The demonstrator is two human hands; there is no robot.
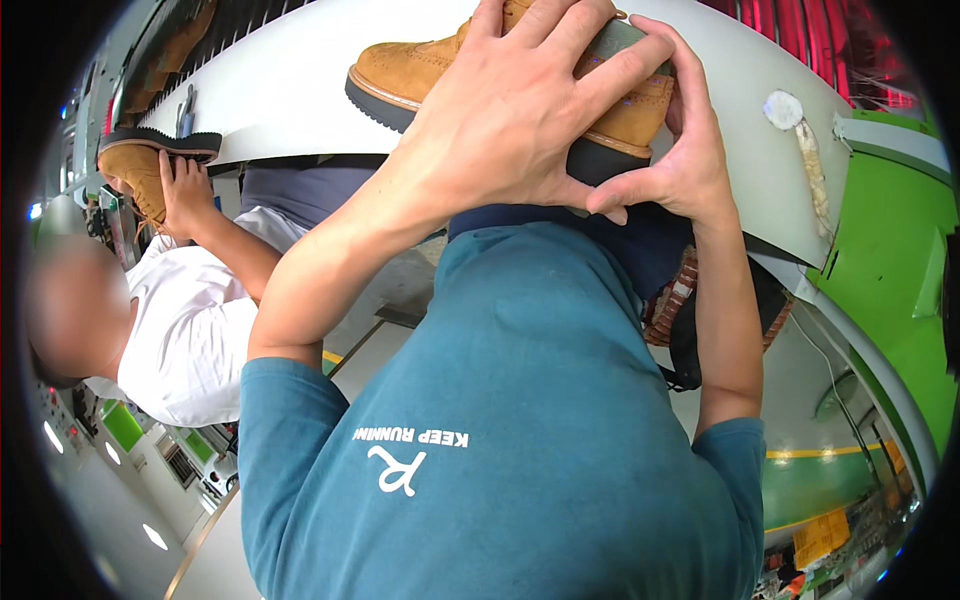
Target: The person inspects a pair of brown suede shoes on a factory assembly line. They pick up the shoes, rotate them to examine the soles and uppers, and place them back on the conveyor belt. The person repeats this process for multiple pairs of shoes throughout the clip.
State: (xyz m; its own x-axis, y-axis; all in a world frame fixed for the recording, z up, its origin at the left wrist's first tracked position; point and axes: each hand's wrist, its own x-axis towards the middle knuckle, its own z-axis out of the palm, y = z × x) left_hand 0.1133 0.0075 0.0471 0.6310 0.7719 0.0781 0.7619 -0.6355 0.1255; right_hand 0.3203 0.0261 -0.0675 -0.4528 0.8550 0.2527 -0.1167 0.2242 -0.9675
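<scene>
A tan leather boot with a thick black sole lies over the white work surface in front of me, toe to the left and heel to the right. My left hand is laid across its middle, fingers reaching over the far side and thumb down by the heel, hiding much of the upper. At the heel end my right hand curves round the boot, its fingers near the greyish-green collar and its thumb close to the left thumb. Both hands grip the boot.
On the left a co-worker in white holds a similar tan boot. A white round-headed brush-like tool lies at the right on the white work surface. Green machine panels stand right; dark slats and red strips run beyond.
</scene>
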